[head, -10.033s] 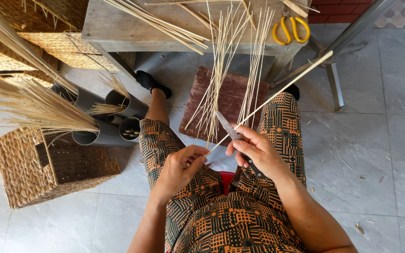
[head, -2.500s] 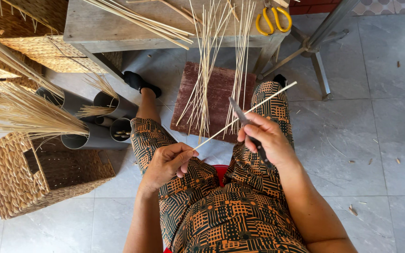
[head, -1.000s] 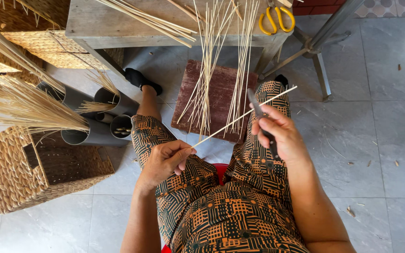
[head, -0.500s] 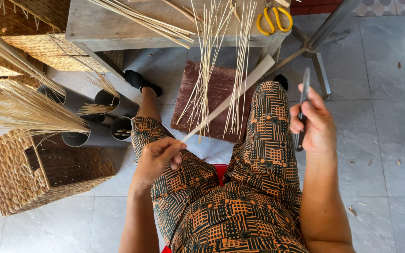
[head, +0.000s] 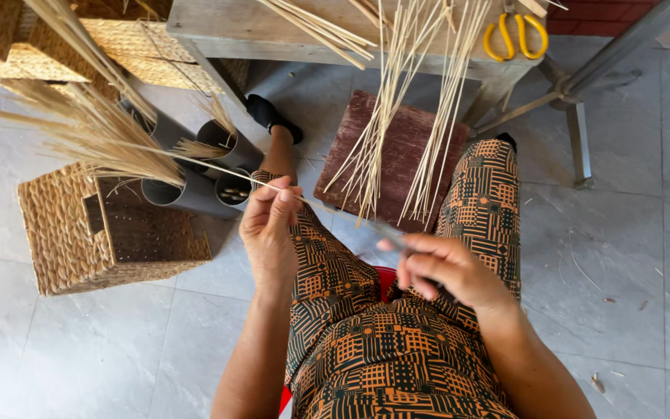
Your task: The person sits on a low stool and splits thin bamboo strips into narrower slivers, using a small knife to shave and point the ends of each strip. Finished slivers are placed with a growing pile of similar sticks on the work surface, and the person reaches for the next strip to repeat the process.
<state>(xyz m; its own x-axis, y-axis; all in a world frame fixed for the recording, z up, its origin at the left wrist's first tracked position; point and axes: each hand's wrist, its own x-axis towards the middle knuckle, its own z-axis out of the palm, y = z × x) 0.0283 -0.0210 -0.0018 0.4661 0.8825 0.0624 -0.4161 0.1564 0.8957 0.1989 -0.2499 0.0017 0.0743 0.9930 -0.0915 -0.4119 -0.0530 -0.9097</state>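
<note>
Left hand [head: 271, 226] up at knee height, fingers pinched shut on the end of a thin pale cane strip [head: 316, 204] that runs rightward across the lap. Off to its left, an open square woven basket [head: 79, 233] lies tipped on the tiled floor, and just beside it grey plastic tubes [head: 195, 190] hold tufts of dry straw-coloured grass [head: 94, 143]. Moving across: a dark red wooden stool [head: 416, 151] stands between the knees, and a fan of long pale cane sticks [head: 412, 101] hangs over it from the weathered wooden counter [head: 226, 27] above. Yellow-handled scissors [head: 515, 37] lie on that counter, untouched. Over now to the right hand [head: 447, 268], low on the patterned trouser leg, fingers curled closed around a slim dark-handled tool, likely a knife, with the blade blurred; I cannot tell whether it touches the strip. My read on progress: one strip in work, held taut between both hands, while the hanging bundle looks like stock waiting its turn. Finished pieces I cannot pick out, so plenty seems left.
</note>
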